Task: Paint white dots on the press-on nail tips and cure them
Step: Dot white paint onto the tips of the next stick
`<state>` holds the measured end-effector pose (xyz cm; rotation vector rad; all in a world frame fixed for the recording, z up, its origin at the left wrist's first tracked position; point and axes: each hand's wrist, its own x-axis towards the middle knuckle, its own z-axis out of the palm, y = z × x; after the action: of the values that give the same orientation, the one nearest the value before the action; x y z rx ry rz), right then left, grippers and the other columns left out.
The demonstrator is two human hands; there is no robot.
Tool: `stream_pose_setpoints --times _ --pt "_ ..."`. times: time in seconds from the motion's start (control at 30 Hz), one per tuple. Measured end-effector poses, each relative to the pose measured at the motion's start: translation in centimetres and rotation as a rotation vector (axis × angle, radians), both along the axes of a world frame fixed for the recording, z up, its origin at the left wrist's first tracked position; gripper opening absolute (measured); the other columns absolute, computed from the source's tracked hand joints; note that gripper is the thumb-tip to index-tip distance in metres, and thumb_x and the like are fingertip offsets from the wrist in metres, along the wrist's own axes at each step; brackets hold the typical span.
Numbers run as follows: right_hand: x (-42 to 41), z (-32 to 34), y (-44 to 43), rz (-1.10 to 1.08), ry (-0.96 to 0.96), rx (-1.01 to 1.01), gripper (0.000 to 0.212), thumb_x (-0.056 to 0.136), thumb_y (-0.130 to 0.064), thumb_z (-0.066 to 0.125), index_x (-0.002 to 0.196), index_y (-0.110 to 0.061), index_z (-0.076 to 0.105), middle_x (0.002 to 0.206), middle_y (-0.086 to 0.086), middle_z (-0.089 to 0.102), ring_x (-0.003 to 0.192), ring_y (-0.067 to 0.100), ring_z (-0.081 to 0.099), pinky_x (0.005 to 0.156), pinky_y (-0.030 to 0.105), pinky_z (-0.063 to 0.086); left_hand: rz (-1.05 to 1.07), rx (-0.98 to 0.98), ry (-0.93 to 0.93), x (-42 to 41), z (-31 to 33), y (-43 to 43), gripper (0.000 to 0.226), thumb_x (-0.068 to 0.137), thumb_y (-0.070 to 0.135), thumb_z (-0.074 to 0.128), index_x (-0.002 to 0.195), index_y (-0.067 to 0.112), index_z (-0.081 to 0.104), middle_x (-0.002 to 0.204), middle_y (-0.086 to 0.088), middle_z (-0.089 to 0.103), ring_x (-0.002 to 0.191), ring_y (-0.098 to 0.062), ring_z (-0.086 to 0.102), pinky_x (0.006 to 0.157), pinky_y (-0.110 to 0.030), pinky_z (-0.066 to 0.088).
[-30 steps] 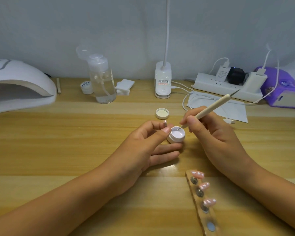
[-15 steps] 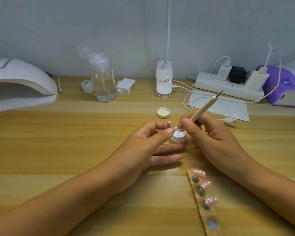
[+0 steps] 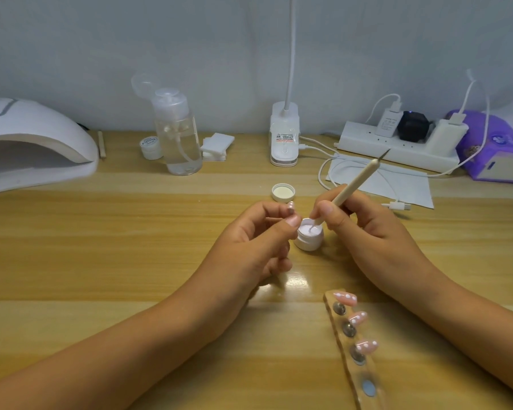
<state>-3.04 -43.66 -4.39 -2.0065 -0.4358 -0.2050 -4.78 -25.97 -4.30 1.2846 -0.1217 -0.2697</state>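
Three pink nail tips (image 3: pixel 358 318), each bearing white dots, sit on a holder strip (image 3: pixel 362 372) that lies on the worktop (image 3: pixel 101 247) in the near right foreground. The left hand (image 3: pixel 258 241) has its fingers curled, thumb and forefinger pinching a fourth nail tip (image 3: pixel 290 206) just beside the open pot of white gel (image 3: pixel 308 236). The right hand (image 3: pixel 365 232) has its fingers closed in a pen grip round the dotting tool (image 3: pixel 356 184), whose lower end dips into the gel. The pot's lid (image 3: pixel 283 192) lies upturned just behind. The curing lamp (image 3: pixel 36 137) stands at far left, well apart from both hands.
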Motion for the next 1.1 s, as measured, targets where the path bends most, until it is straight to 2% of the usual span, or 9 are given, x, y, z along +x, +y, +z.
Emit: stream_pose_setpoints --times 0.07,0.13,0.27,0.37,0.5,0.63,0.77,0.93,1.1 --pt "0.0 0.2 0.0 -0.022 0.016 0.103 0.021 0.094 -0.039 0.051 0.089 -0.025 0.066 0.085 -0.009 0.063 0.079 0.006 0.054 0.075 0.016 0.044 0.0 -0.022 0.001 0.0 0.1 0.0 0.004 0.075 0.028 0.072 0.079 0.028 0.072 0.073 0.007 0.061 0.061 -0.003 0.05 0.055 -0.015 0.048" --pt "0.1 0.3 0.0 -0.046 0.033 0.218 0.023 0.093 -0.035 0.049 0.09 -0.021 0.067 0.08 -0.011 0.064 0.075 0.001 0.056 0.071 0.011 0.044 -0.007 -0.021 0.005 0.0 0.1 0.0 0.008 0.073 0.03 0.069 0.079 0.028 0.073 0.073 0.006 0.062 0.062 -0.003 0.051 0.057 -0.015 0.049" --pt "0.4 0.5 -0.2 -0.062 0.124 0.472 0.026 0.088 -0.036 0.052 0.09 -0.018 0.07 0.071 -0.005 0.064 0.069 0.005 0.056 0.069 0.017 0.049 -0.043 0.0 -0.007 -0.1 0.1 0.1 0.004 0.074 0.028 0.074 0.078 0.03 0.074 0.072 0.008 0.063 0.064 0.0 0.054 0.059 -0.014 0.049" --pt "0.4 0.5 -0.5 -0.002 0.194 0.668 0.016 0.084 -0.032 0.06 0.084 -0.024 0.074 0.074 -0.004 0.066 0.071 0.006 0.06 0.069 0.02 0.052 -0.078 0.011 -0.018 -0.3 0.2 0.0 0.006 0.072 0.026 0.077 0.076 0.03 0.074 0.071 0.01 0.066 0.064 0.001 0.057 0.061 -0.013 0.049" --pt "0.5 0.6 -0.8 0.118 0.283 0.828 0.006 0.08 -0.021 0.069 0.081 -0.027 0.069 0.074 -0.005 0.061 0.069 0.005 0.059 0.072 0.028 0.055 -0.11 0.04 -0.046 -0.4 0.3 -0.2 0.008 0.074 0.021 0.079 0.074 0.027 0.074 0.071 0.007 0.068 0.064 -0.001 0.059 0.061 -0.014 0.05" --pt "0.1 0.8 -0.6 0.23 0.344 0.871 0.015 0.082 -0.013 0.06 0.072 -0.021 0.052 0.062 -0.002 0.047 0.061 0.008 0.048 0.077 0.039 0.055 -0.109 0.055 -0.058 -0.5 0.3 -0.2 0.004 0.068 0.024 0.072 0.072 0.024 0.072 0.071 0.006 0.067 0.062 -0.003 0.059 0.061 -0.015 0.05" --pt "-0.4 1.2 -0.1 0.233 0.355 0.856 0.023 0.08 -0.008 0.05 0.062 -0.019 0.042 0.056 -0.001 0.037 0.054 0.01 0.034 0.07 0.035 0.057 -0.113 0.033 -0.066 -0.6 0.3 -0.2 0.003 0.069 0.022 0.071 0.072 0.023 0.072 0.071 0.004 0.067 0.065 -0.004 0.059 0.063 -0.017 0.053" --pt "-0.7 1.5 0.2 0.155 0.313 0.851 0.027 0.081 -0.018 0.06 0.06 -0.018 0.043 0.054 -0.002 0.039 0.052 0.008 0.037 0.065 0.031 0.058 -0.121 0.039 -0.07 -0.7 0.4 -0.3 0.003 0.069 0.022 0.072 0.071 0.023 0.072 0.071 0.002 0.067 0.064 -0.006 0.059 0.064 -0.018 0.053" --pt "-1.0 1.5 0.3 0.187 0.316 0.801 0.027 0.08 -0.012 0.058 0.057 -0.02 0.048 0.054 0.0 0.043 0.05 0.007 0.043 0.067 0.031 0.058 -0.111 0.058 -0.072 -0.6 0.3 -0.3 0.002 0.068 0.022 0.072 0.069 0.023 0.071 0.07 0.003 0.066 0.062 -0.004 0.059 0.063 -0.018 0.053"
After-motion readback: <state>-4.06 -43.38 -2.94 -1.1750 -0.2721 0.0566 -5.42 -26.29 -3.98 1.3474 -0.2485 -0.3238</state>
